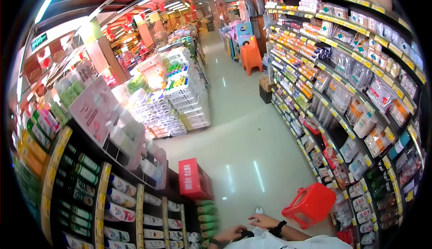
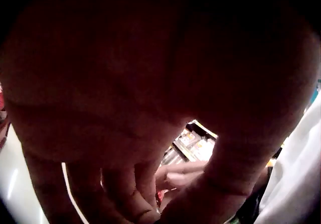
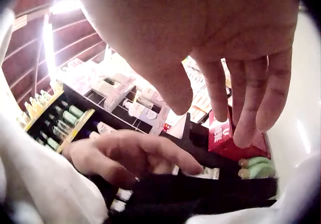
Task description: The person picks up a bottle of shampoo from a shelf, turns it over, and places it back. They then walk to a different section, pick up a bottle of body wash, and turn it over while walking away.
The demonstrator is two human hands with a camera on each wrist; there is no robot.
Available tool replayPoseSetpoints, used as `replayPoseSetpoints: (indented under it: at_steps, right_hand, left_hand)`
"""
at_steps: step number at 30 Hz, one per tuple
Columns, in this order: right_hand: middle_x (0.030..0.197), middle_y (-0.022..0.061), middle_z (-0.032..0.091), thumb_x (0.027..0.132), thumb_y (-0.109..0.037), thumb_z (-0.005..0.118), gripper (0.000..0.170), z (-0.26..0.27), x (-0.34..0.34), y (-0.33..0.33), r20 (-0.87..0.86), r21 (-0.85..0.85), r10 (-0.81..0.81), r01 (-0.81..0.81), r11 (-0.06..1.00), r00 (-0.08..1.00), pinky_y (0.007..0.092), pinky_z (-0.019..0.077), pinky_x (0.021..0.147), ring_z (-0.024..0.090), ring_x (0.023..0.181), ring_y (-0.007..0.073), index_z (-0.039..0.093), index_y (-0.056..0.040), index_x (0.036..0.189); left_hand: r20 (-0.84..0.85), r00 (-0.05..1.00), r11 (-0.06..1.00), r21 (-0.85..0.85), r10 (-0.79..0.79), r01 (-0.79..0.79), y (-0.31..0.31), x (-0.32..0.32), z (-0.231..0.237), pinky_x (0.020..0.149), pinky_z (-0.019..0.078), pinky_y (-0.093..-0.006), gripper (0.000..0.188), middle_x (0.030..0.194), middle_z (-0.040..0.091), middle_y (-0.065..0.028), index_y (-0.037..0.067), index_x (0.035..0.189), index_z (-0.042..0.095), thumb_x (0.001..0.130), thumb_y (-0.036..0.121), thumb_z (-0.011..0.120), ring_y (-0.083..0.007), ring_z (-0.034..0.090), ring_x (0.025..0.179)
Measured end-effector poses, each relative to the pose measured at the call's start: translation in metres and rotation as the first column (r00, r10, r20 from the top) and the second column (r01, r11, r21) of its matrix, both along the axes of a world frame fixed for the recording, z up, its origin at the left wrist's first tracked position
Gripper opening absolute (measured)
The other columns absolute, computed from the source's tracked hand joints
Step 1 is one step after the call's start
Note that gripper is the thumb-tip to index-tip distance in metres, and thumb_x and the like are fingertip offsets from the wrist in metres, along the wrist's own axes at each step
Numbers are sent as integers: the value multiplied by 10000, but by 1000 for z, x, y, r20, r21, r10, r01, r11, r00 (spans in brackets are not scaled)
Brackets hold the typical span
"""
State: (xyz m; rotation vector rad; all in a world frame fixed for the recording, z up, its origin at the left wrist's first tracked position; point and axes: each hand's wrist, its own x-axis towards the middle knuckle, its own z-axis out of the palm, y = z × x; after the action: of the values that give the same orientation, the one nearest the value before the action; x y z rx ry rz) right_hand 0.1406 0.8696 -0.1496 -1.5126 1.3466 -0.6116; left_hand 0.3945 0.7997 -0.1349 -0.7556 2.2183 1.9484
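Low in the head view, my left hand and right hand are close together in front of the body. Seen from the right wrist, the right hand hangs with its fingers apart and nothing between them. Below it in that view, the left hand has bent fingers over a black wristband. The left wrist view is filled by the dark palm of the left hand, its fingers loosely bent and thumb near the index finger, nothing held. Behind that gap shows part of the right hand.
Bottle shelves line the left side, with a red box and green-wrapped items by the aisle. A red plastic stool stands near the packed right shelves. Further off are stacked cartons and orange stools.
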Motion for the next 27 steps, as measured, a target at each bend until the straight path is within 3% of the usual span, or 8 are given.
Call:
replayPoseSetpoints:
  at_steps: [2, 6, 9, 13, 14, 17, 20, 27]
  right_hand:
    - [1184, 180, 654, 937, -385, 607, 510, 17, -24, -27, 39, 45, 39, -41, 998, 998, 405, 485, 935, 628, 1059, 320, 574, -27, 1299]
    - [1204, 175, 656, 920, -337, 602, 504, -11, -67, -73, 95, 84, 152, -160, 983, 984, 420, 452, 1003, 608, 1134, 347, 560, -18, 1308]
    - [1178, 168, 669, 936, -340, 591, 464, -22, -85, -104, 74, 164, 229, -238, 957, 971, 406, 478, 965, 627, 1101, 327, 584, -25, 1277]
    - [1128, 157, 689, 961, -365, 571, 427, 22, -106, -140, 59, 238, 147, -157, 959, 987, 393, 506, 913, 654, 1032, 318, 611, -43, 1240]
    - [1133, 144, 690, 968, -384, 566, 442, 18, -113, -151, 62, 193, 164, -173, 966, 984, 380, 508, 910, 657, 1023, 295, 596, -52, 1259]
    - [1148, 117, 691, 983, -424, 555, 474, -4, -124, -186, 69, 94, 240, -246, 965, 968, 354, 510, 908, 663, 1009, 251, 566, -70, 1298]
    - [1171, 117, 686, 976, -411, 572, 465, -14, -127, -228, 80, 137, 328, -336, 932, 941, 353, 499, 925, 655, 1043, 251, 571, -69, 1291]
    - [1014, 107, 684, 943, -226, 614, 405, -6, -139, -359, 23, 178, 366, -364, 914, 930, 334, 510, 868, 644, 950, 224, 560, -57, 1308]
  left_hand:
    - [-26, 1000, 992, 127, -6, 9, -42, -34, 55, 709, 417, -248, 450, 805, 467, 13, 25, 1323, 488, 884, 39, 583, -97, 468, 774]
    - [-231, 973, 989, 139, -20, 53, -110, -90, 38, 710, 420, -242, 353, 826, 503, 5, 23, 1288, 500, 948, 78, 576, -80, 476, 778]
    - [-97, 992, 991, 95, -86, 95, -154, -128, 52, 801, 447, -263, 391, 887, 568, -13, 37, 1319, 479, 936, 45, 555, -114, 527, 836]
    - [55, 997, 992, -119, 57, -50, -175, -152, 69, 801, 501, -346, 350, 958, 678, -135, 22, 1285, 509, 953, 122, 561, -224, 645, 888]
    - [169, 982, 973, -224, 84, -45, -179, -153, 75, 822, 513, -392, 376, 1019, 696, -202, 1, 1275, 518, 953, 188, 572, -311, 676, 929]
    - [224, 974, 903, -424, 33, 67, -204, -119, -34, 852, 515, -427, 429, 1034, 709, -176, 26, 1296, 538, 924, 238, 574, -340, 674, 953]
    - [459, 876, 898, -308, -149, 314, -234, -95, -52, 907, 493, -411, 503, 1082, 689, -225, -38, 1242, 564, 957, 376, 548, -368, 653, 1003]
    - [282, 954, 993, -23, -104, 115, -336, -72, -187, 998, 436, -404, 604, 1268, 621, -231, -46, 1268, 571, 959, 471, 534, -315, 594, 1139]
